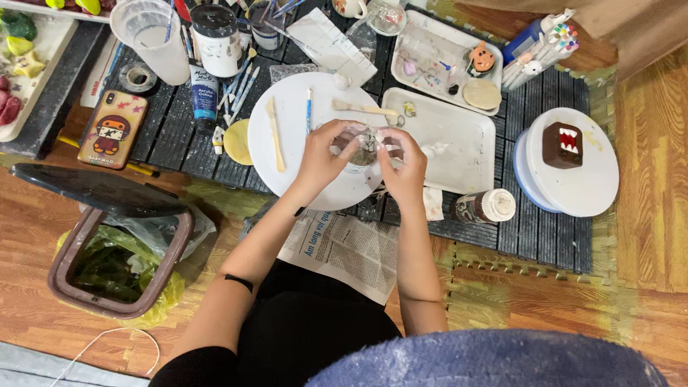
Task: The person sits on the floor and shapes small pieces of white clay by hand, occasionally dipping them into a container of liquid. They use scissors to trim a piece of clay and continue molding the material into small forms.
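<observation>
My left hand (321, 156) and my right hand (403, 166) close from both sides on a small clear glass jar (362, 149) with dark stuff inside. The jar is over the near right part of a round white board (287, 115). On that board lie a wooden modelling stick (275, 133), a thin blue-handled tool (309, 109) and another pale stick (362, 109). My fingers hide most of the jar.
A white tray (459, 136) lies right of the board, a white turntable (595, 179) with a brown box-shaped figure (561, 145) further right. A phone (112, 129), paint tube (204, 97), cups and brushes stand at the back. An open bin (115, 265) sits left, newspaper (351, 247) near me.
</observation>
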